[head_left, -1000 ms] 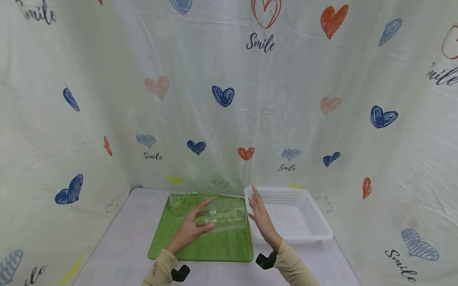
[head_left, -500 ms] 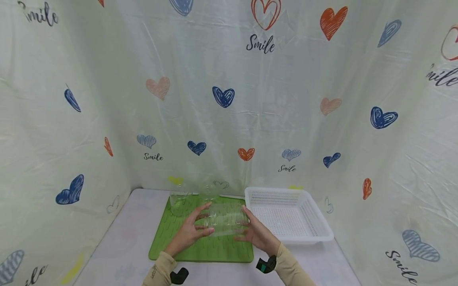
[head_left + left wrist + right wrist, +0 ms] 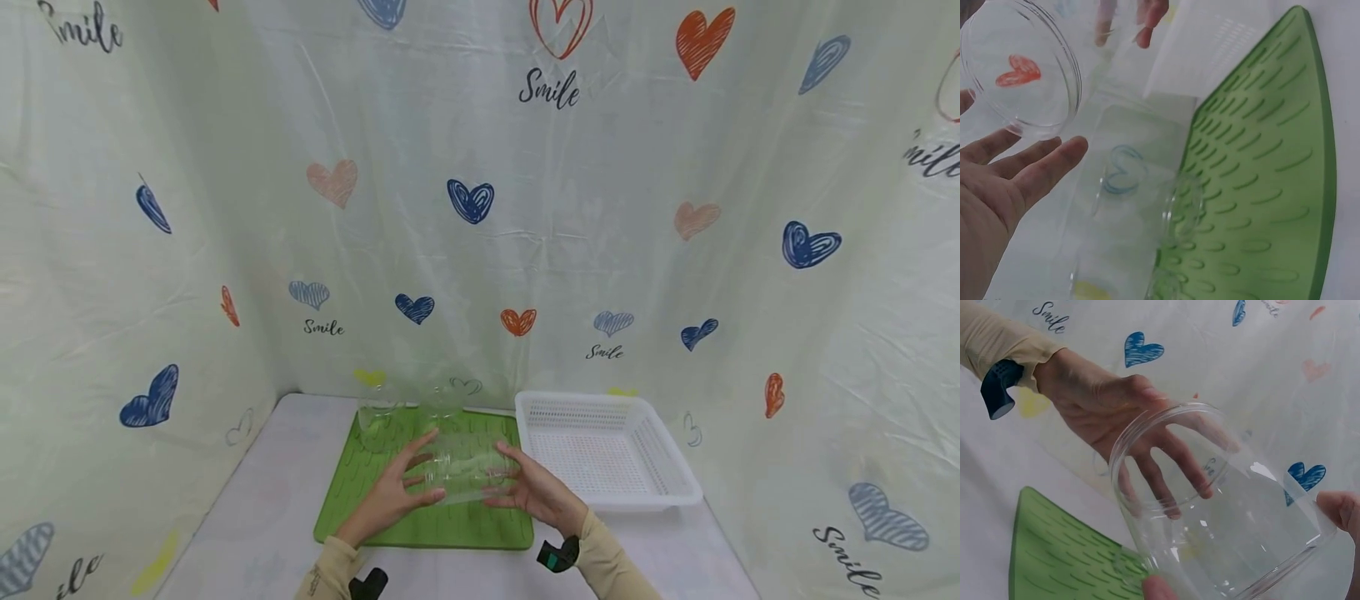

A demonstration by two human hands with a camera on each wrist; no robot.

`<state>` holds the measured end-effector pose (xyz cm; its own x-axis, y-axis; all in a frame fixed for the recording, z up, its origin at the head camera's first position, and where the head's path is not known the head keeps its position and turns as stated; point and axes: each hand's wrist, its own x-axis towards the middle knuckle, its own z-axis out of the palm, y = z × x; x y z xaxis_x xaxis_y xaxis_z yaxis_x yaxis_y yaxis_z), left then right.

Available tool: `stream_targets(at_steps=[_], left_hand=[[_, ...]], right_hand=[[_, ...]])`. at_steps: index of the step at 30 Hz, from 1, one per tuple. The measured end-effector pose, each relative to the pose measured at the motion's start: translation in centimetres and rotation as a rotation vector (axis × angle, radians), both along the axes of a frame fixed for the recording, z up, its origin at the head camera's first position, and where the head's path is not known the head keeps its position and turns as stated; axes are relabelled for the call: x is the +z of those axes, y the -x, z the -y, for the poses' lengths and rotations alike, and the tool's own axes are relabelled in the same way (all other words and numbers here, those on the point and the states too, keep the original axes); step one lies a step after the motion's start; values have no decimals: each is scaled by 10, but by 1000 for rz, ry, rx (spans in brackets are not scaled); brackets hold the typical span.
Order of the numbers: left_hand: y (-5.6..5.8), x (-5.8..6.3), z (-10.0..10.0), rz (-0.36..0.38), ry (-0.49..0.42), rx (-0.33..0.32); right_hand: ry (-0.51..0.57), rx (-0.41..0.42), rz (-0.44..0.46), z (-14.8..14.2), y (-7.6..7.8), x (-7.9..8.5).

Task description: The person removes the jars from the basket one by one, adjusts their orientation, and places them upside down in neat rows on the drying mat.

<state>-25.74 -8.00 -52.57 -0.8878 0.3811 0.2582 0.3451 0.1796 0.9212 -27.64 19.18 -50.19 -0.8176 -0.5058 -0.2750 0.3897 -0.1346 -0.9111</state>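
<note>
A clear jar [image 3: 468, 469] lies on its side in the air above the green mat [image 3: 420, 529], its round mouth toward the left. My right hand [image 3: 543, 493] grips its base end, with thumb and fingers on either side. At the mouth end is my left hand [image 3: 388, 498], thumb and fingers spread. In the left wrist view those fingers [image 3: 1054, 165] look straight beside the jar's rim [image 3: 1075, 75]. Through the clear wall [image 3: 1254, 519] in the right wrist view, the left fingers show spread; whether they touch it is hard to tell.
Two more clear jars, one at left [image 3: 380, 425] and one beside it [image 3: 440, 404], stand at the mat's back edge. A white perforated basket [image 3: 678, 475] sits right of the mat. A heart-printed curtain [image 3: 547, 250] rises behind the table.
My right hand has come in from beside the basket and taken hold of the jar's base end. The jar has shifted slightly left and nearer. My left hand has spread a little wider.
</note>
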Motion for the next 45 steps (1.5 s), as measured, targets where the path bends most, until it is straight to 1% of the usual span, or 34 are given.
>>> stream_targets(at_steps=[2,4,7,9,10,12,14,16,20,23,25,28,30,33,35,38,40,45], left_hand=[[-1,0,2,-5,4,13],[-2,0,6,4,1,39],[-3,-3,15,23,0,114],[-5,-6,25,41,18,177],[-5,-8,30,43,40,210],[-8,-12,42,50,127,278],[-11,-16,53,54,237,323],[-14,-22,62,42,361,351],[-20,-39,76,34,567,353],[-24,-56,82,20,703,332],[-27,-67,85,13,755,316],[-32,-79,87,28,781,297],[-34,-85,87,43,778,297],[-35,-91,87,37,797,304],[-34,-92,87,22,810,307],[-34,-94,87,5,822,313],[-34,-95,87,-5,825,316],[-35,-95,87,-28,827,319]], right_hand=[[-7,0,-22,0,1,2],[-9,-9,-44,0,1,3],[-6,-42,-72,-3,2,4],[-14,-67,-97,-7,2,5],[-22,-85,-107,-9,2,5],[-39,-107,-122,-15,3,7],[-64,-135,-145,-21,4,8],[-83,-173,-160,-28,5,11],[-114,-272,-194,-39,9,17],[-145,-349,-229,-44,11,23],[-177,-403,-245,-46,14,27],[-245,-465,-292,-48,19,32],[-295,-498,-323,-49,24,35],[-371,-529,-375,-46,33,41],[-416,-550,-394,-43,40,44],[-488,-560,-430,-36,51,45],[-549,-557,-474,-32,59,43],[-747,-520,-632,-18,77,31]])
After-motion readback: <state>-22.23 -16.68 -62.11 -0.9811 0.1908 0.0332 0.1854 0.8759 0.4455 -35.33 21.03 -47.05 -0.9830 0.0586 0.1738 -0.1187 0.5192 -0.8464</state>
